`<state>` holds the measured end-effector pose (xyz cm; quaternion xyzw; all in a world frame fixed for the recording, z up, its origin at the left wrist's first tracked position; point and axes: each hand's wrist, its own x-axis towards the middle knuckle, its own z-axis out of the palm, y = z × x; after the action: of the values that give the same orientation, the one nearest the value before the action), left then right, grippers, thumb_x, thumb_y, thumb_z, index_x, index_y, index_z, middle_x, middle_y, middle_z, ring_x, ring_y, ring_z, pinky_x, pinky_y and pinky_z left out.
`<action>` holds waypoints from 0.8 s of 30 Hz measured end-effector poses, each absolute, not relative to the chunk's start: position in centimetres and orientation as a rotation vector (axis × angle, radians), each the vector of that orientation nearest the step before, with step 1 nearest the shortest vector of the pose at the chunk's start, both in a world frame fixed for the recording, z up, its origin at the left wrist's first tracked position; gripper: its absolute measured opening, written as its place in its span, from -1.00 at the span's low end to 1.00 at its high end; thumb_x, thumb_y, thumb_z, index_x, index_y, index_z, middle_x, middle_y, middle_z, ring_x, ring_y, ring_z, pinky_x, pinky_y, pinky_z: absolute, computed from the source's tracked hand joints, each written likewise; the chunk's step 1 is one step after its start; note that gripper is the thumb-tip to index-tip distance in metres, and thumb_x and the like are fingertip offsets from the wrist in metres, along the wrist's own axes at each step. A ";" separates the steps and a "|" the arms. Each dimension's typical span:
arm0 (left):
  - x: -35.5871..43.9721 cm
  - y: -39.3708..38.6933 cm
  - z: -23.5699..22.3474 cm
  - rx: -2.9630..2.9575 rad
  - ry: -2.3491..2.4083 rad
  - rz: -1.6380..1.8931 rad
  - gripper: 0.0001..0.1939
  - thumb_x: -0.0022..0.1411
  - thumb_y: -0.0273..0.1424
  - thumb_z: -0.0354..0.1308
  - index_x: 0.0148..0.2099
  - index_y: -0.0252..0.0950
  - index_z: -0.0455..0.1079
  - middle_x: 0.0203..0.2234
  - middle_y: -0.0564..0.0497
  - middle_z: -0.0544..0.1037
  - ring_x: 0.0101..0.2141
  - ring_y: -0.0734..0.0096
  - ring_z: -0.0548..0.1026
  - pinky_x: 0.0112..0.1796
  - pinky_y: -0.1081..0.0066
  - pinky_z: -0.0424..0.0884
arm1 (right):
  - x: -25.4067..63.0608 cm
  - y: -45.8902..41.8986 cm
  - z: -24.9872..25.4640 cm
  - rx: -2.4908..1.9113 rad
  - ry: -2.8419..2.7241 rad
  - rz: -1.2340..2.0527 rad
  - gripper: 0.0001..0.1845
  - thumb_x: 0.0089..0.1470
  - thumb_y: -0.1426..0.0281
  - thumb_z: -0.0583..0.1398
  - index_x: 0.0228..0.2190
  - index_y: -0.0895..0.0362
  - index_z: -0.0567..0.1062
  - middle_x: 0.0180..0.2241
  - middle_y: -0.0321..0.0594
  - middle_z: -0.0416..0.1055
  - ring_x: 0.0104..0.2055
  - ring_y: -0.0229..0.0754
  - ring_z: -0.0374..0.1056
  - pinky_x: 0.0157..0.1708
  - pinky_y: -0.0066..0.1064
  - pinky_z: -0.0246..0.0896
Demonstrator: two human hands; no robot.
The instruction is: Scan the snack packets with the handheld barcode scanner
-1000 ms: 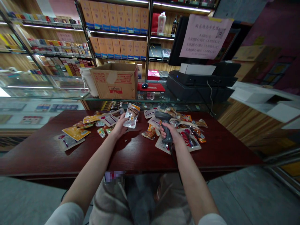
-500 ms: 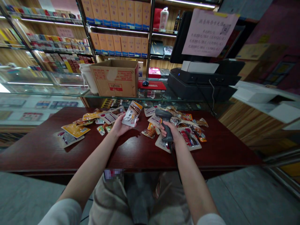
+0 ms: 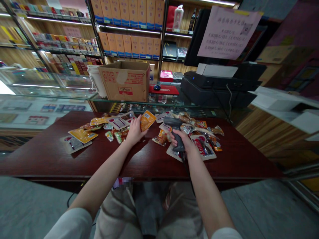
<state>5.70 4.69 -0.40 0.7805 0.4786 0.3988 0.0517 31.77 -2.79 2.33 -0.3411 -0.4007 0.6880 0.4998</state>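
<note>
Between the two heaps of packets, my left hand (image 3: 136, 131) grips a snack packet (image 3: 148, 120), its orange back with a white barcode label facing up. My right hand (image 3: 183, 140) is wrapped round the handle of a dark barcode scanner (image 3: 173, 124), whose head points left towards the packet. The scanner's cable hangs down past the table edge. Under and behind the scanner lies a pile of packets, among them a large red-and-white pouch (image 3: 203, 147). Left of my left hand more packets lie spread out, with a yellow packet (image 3: 83, 135) partly over a clear-and-grey one (image 3: 74, 144).
The packets lie on a dark red wooden table (image 3: 104, 166). Behind it, a glass counter carries an open cardboard box (image 3: 126, 83), a mouse (image 3: 157, 87) on a red mat and a black cash drawer (image 3: 211, 93). A monitor with a pink notice (image 3: 226, 33) stands above.
My left hand has turned the packet over, from its white-and-orange front to its orange barcoded back. My right hand and the scanner stay nearly in place. The view has shifted slightly.
</note>
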 end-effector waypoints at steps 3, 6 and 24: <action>5.4 4.9 -0.5 2.447 1.473 1.166 -0.14 0.13 -0.28 0.29 0.37 -0.38 0.01 0.13 -0.33 0.37 0.13 -0.10 0.31 0.17 -0.05 0.20 | 31.6 -2.9 2.4 -0.829 -0.975 1.666 -0.70 -0.05 0.26 0.32 -0.33 0.12 0.36 -0.62 -0.44 0.27 -0.73 -0.41 0.06 -0.77 -0.56 0.01; 5.3 5.0 -0.6 2.477 1.480 1.135 -0.17 0.16 -0.31 0.26 0.38 -0.32 -0.01 0.12 -0.28 0.38 0.10 -0.08 0.33 0.15 -0.05 0.22 | 31.4 -2.9 2.3 -0.825 -0.971 1.674 -0.69 -0.03 0.24 0.32 -0.31 0.13 0.37 -0.62 -0.44 0.26 -0.74 -0.41 0.07 -0.77 -0.56 0.02; 5.6 5.2 -1.2 2.522 1.457 1.082 -0.30 0.25 -0.35 0.15 0.37 -0.40 0.04 0.08 -0.31 0.41 0.11 -0.07 0.34 0.17 -0.02 0.19 | 31.2 -2.9 2.3 -0.818 -1.006 1.678 -0.69 -0.04 0.23 0.32 -0.42 0.11 0.31 -0.64 -0.45 0.23 -0.74 -0.43 0.05 -0.79 -0.58 0.00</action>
<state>5.59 5.23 -1.16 0.8116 0.4689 0.3481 0.0175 31.25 -2.89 2.28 -0.3364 -0.4140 0.6904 0.4887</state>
